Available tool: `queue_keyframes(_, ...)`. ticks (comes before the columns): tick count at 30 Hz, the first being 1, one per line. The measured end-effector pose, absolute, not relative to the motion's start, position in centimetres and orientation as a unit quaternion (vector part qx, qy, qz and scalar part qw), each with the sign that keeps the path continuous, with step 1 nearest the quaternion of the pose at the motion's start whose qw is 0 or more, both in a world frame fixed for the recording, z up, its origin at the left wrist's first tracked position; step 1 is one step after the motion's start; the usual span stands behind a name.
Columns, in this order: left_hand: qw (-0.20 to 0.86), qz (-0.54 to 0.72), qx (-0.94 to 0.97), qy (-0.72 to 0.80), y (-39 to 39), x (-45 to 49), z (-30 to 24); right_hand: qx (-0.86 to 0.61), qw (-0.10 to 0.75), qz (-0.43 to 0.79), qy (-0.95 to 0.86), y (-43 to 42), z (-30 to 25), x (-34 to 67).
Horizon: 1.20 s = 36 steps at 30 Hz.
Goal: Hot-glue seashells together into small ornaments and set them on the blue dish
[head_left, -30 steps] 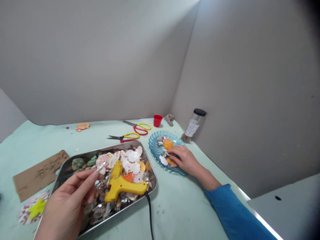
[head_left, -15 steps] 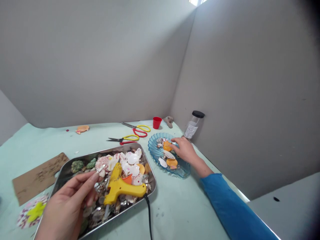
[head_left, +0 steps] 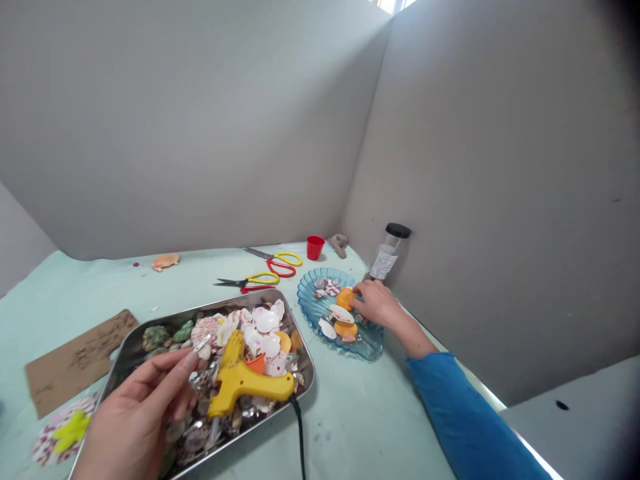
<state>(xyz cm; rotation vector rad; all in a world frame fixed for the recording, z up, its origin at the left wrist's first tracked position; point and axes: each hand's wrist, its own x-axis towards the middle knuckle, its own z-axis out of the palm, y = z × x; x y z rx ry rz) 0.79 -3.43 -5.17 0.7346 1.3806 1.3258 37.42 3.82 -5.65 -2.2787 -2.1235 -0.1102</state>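
My left hand (head_left: 135, 413) hovers over a steel tray (head_left: 305, 360) of seashells, pinching a small silvery piece (head_left: 203, 343) between thumb and forefinger. A yellow glue gun (head_left: 245, 380) lies on the shells beside it, its black cord running off the near edge. My right hand (head_left: 377, 303), in a blue sleeve, reaches into a blue glass dish (head_left: 313, 303) and its fingertips rest on an orange shell (head_left: 345, 298) at the dish's far side. White and orange shells lie in the dish next to the hand.
Two yellow-handled scissors (head_left: 260, 279) (head_left: 280, 260), a red cup (head_left: 315, 247) and a black-lidded clear jar (head_left: 389, 253) stand beyond the dish. Brown cardboard (head_left: 75, 357) and a shell flower with a yellow star (head_left: 67, 430) lie at left. Grey walls close the corner.
My right hand has moved from the near side of the blue dish to its far side, onto the orange shell. My left hand has stayed over the tray with the silvery piece.
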Motion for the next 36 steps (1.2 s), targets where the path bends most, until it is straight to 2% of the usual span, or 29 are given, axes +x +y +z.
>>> queue_keyframes(17, 0.522, 0.539, 0.3, 0.588, -3.8, 1.2, -4.2, -0.68, 0.073, -0.052, -0.728, 5.0, -6.3, 35.1)
queue_keyframes(22, 0.519, 0.545, 0.31, 0.581, -3.8, 1.5, -3.7, -0.667, 0.136, -0.045, -0.731, 3.3, -4.4, 35.0)
queue_keyframes(26, 0.516, 0.559, 0.325, 0.562, -3.8, 1.5, -3.7, -0.593, 0.18, 0.002, -0.785, -1.0, -2.2, 31.5)
queue_keyframes(30, 0.511, 0.572, 0.337, 0.545, -3.9, 1.4, -3.8, -0.44, 0.157, 0.073, -0.881, -5.0, -1.4, 25.9)
queue_keyframes(33, 0.506, 0.585, 0.35, 0.529, -4.0, 1.5, -3.7, -0.462, 0.123, 0.065, -0.876, -6.1, -1.6, 23.0)
queue_keyframes(36, 0.501, 0.589, 0.358, 0.524, -4.2, 1.7, -3.4, -0.494, 0.102, 0.111, -0.856, -6.1, -1.8, 21.6)
